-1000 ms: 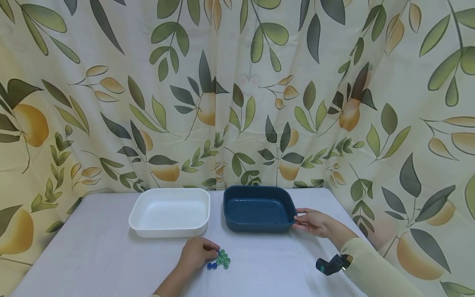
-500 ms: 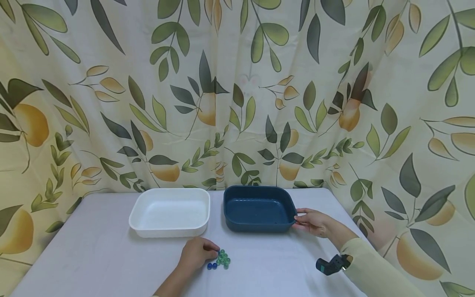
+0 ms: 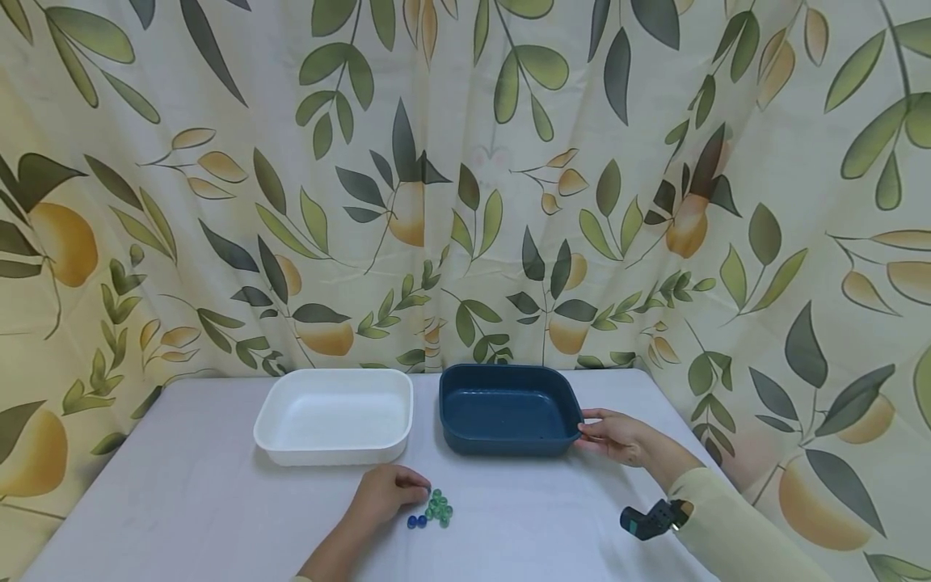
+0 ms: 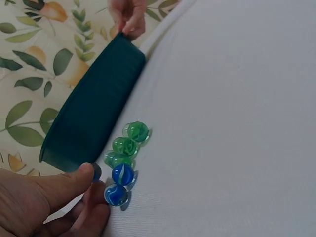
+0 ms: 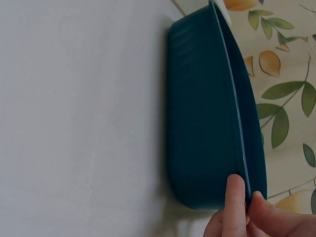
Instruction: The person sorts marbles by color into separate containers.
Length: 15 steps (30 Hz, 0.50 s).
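Observation:
My left hand (image 3: 381,497) pinches a dark blue marble (image 4: 97,172) between thumb and fingers, just left of a small cluster on the table. That cluster has several green marbles (image 3: 439,509) and two blue marbles (image 3: 417,522) at its near-left side; swirls show inside them in the left wrist view. Over at the right, my right hand (image 3: 618,437) grips the right end of a dark blue rectangular tub (image 3: 502,446). In the right wrist view, the thumb is at the tub's rim and a finger lies against its outer wall.
A white rectangular tub (image 3: 330,457) stands left of the dark blue one, with a narrow gap between them. Both sit near the far edge of a table covered with a white cloth (image 3: 524,517). Behind the table hangs a leaf-and-fruit patterned curtain (image 3: 465,307).

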Motion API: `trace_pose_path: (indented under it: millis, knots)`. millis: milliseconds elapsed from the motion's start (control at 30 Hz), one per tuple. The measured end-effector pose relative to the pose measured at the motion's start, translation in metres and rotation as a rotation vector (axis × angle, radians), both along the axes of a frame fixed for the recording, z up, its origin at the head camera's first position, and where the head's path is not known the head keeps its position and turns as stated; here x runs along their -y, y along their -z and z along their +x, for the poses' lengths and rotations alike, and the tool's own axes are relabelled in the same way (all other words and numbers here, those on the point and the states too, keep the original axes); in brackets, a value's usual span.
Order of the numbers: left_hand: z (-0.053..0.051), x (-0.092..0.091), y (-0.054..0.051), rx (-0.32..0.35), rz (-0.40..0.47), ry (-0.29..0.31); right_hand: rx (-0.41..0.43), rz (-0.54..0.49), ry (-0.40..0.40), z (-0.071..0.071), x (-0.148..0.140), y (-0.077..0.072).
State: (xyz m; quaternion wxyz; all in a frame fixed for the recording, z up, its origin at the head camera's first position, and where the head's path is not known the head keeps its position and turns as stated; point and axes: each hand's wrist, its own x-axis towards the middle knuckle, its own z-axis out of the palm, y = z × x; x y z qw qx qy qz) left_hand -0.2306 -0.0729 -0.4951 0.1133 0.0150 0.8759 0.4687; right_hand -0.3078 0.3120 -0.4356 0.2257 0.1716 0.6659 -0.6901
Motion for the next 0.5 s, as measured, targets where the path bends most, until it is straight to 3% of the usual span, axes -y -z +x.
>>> trace_pose_path:
  millis: [267,500]
  knots:
    - [-0.0023,0.0025,-0.0056,0.092,0.158,-0.035,0.006,0.001,-0.008,0.0002,0.0001,-0.0012]
    - [-0.0045,0.0024,-0.0074,0.101,0.228,-0.039,0.002,-0.004,-0.011,0.0006,0.0003,-0.0018]
